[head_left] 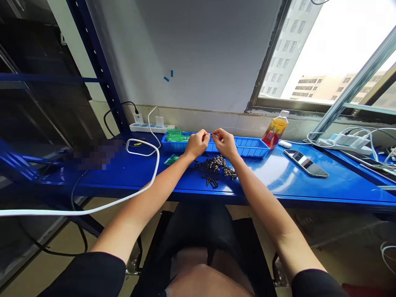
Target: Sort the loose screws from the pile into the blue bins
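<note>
My left hand (pixel 198 143) and my right hand (pixel 224 142) are raised above the front edge of a long blue plastic tray (pixel 252 147). Both are closed in a pinch, fingertips almost meeting. Whatever sits between the fingers is too small to make out. Below them on the blue table lies a loose heap of dark screws (pixel 210 180) mixed with shiny metal pieces (pixel 218 163). Green plastic bags (pixel 175 135) fill the tray's left end. A small green packet (pixel 171 159) rests on the table, left of my left wrist.
A drink bottle (pixel 276 129) stands right of the tray, with a phone (pixel 305 162) lying nearer. A white cable (pixel 156 165) loops across the left foreground. Power strips (pixel 167 128) line the wall and sit at the far right (pixel 349 140).
</note>
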Demonstrator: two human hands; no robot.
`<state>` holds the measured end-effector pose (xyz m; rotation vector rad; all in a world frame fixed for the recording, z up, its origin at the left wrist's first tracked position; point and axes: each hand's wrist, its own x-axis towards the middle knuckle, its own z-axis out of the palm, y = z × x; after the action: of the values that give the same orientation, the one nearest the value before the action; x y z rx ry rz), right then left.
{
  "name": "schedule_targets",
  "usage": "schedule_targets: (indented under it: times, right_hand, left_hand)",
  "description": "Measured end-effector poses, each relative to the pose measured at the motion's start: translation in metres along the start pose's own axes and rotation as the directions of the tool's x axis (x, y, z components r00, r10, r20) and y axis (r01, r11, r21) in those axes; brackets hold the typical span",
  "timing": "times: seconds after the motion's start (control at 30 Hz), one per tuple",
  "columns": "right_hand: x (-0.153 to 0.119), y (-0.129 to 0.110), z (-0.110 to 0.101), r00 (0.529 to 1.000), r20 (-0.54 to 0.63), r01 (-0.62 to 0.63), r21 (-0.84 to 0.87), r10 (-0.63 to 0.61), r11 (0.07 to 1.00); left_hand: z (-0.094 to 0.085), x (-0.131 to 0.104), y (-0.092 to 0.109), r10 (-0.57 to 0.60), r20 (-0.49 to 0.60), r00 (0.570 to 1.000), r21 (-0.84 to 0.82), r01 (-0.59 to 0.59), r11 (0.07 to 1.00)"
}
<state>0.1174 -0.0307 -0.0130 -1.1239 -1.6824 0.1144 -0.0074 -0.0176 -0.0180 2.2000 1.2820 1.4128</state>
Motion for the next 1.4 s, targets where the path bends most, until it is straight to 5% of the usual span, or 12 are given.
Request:
schedule_targets:
  times: [1.4]
  right_hand:
    - [0.0027, 0.0022, -0.0021, 0.999, -0.042, -0.031, -0.05, 0.029, 0.998]
  left_hand:
    - [0.0032, -0.0025, 0.0046, -0.007, 0.071, 0.997, 0.162, -0.005, 0.987]
